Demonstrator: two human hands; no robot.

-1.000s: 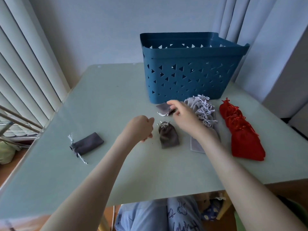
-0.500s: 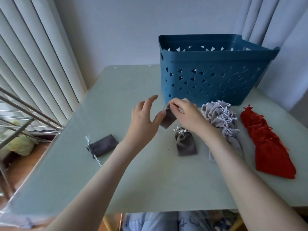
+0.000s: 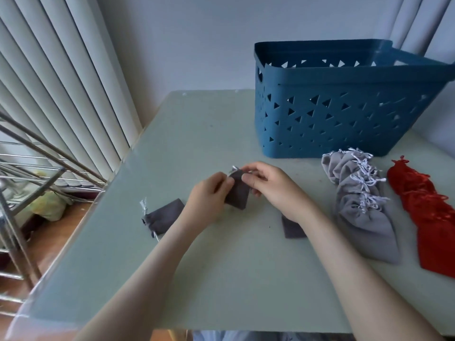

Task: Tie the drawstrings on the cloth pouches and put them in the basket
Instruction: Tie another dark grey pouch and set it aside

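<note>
Head view; left hand now pinches dark pouch; right hand keeps hold.

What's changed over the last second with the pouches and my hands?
The right hand lifted a dark grey cloth pouch from beside the blue plastic basket toward you, and the left hand now pinches it too. The tied dark grey pouch, light grey pouch pile and red pouch pile stayed put.
</note>
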